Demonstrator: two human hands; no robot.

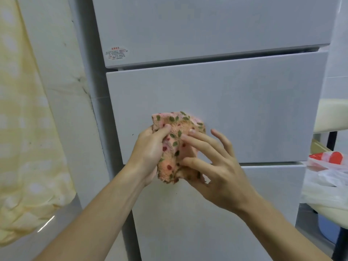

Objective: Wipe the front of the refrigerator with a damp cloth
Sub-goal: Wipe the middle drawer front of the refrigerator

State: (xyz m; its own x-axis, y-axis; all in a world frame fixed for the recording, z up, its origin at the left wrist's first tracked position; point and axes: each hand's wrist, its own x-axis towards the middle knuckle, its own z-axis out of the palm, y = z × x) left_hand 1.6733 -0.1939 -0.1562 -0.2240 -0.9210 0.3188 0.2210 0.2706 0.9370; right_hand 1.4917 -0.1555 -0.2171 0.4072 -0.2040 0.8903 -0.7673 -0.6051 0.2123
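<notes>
In front of the refrigerator [263,129], level with its middle door [188,91], held the cloth [178,132] bunched in the left hand [150,147], thumb curled over the upper fold and palm wrapped round the left side. Laid the right hand [216,166] against it from the other side, fingers spread and nearly straight. Rested the first two fingertips on the pile, set the thumb along the lower fold and left the outer fingers free in the air. Could not tell whether that thumb pinched anything, nor whether the cloth touched the door behind it. Looked more like reshaping the wad than wiping. Risked, from there, a lumpy pad that would meet the panel only at its high spots and leave streaks. Risked too a squeeze from the left hand sending drips down onto the lower door [188,223], if the cloth was very wet. Risked dropping the loose tail hanging under the right palm once one hand let go. Kept both forearms raised and converging, wrists near each other, the left wrist bent inward. Noted a red-printed sticker [117,53] low on the upper door [207,25], whose edge a wet rub might lift. Noted yellow fabric [28,129] hanging at far left and a plastic bag [325,166] just beside the refrigerator at right.
</notes>
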